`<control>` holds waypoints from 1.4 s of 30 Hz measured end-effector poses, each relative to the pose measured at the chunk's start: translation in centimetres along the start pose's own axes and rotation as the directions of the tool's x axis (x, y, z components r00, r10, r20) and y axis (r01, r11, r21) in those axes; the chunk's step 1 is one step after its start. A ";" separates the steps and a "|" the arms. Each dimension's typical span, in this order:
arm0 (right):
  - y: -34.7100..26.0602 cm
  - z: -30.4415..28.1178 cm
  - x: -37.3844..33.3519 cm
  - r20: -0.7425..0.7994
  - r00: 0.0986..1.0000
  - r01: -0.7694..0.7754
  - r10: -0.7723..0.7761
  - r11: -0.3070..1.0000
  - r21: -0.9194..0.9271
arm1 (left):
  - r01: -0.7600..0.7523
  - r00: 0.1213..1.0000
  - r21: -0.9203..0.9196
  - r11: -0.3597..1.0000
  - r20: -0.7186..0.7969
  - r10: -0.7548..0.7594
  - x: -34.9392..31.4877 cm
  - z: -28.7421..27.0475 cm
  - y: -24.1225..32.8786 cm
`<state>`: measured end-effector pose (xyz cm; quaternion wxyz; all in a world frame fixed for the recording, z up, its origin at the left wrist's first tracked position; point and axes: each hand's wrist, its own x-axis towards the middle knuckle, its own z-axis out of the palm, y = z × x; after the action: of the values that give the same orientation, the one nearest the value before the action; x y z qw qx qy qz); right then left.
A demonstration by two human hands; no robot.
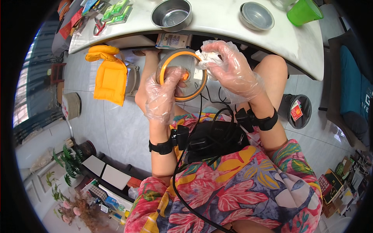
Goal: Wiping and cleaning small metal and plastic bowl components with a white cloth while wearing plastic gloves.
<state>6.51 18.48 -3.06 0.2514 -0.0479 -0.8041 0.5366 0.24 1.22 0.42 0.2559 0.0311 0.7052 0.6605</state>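
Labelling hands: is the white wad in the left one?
No, the right hand holds the white wad, while the left hand grips the orange-ringed lid.

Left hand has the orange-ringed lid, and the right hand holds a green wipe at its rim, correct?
No: the wipe is white, not green, in the head view. The left hand has the orange-ringed lid, and the right hand holds the wipe at its rim.
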 end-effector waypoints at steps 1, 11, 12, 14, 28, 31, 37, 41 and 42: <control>0.2 0.0 -0.1 0.051 0.995 -0.083 0.081 0.995 0.047 | -0.002 1.000 0.001 1.000 -0.023 0.002 0.0 0.0 0.0; 1.2 1.6 -1.2 0.191 0.927 -0.373 0.323 0.853 0.366 | -0.214 0.918 -0.034 0.976 -0.347 0.190 0.3 1.1 -0.7; 1.0 1.9 -1.2 0.192 0.927 -0.372 0.322 0.852 0.367 | -0.215 0.918 -0.033 0.976 -0.349 0.190 0.2 1.0 -0.5; 0.1 2.5 -1.3 0.206 0.912 -0.409 0.354 0.827 0.387 | -0.106 0.917 -0.025 0.994 -0.389 0.088 0.0 0.8 -0.2; -3.0 4.7 -3.0 0.123 0.953 -0.298 0.275 0.923 0.245 | -0.228 0.888 -0.138 0.964 -0.436 0.148 -0.4 1.6 0.1; -2.6 3.7 -2.3 0.026 0.996 -0.090 0.089 0.993 0.080 | -0.203 0.897 -0.131 0.970 -0.421 0.131 -0.4 1.3 -0.1; -0.5 1.1 0.7 -0.012 0.990 0.139 -0.142 0.980 -0.141 | -0.191 0.925 -0.029 0.981 -0.339 0.171 -0.8 1.0 -0.7; -0.3 -0.1 3.2 0.090 0.962 0.269 -0.259 0.955 -0.128 | -0.149 0.969 -0.006 0.989 -0.199 0.144 -1.4 0.5 -0.1; -0.5 -0.5 3.7 0.150 0.940 0.327 -0.306 0.934 -0.142 | -0.151 0.969 -0.005 0.989 -0.199 0.147 -1.4 0.3 0.0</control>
<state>3.64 19.96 -1.21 0.2785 0.0956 -0.8571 0.4227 1.60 0.91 0.85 0.1344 0.0153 0.7160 0.6849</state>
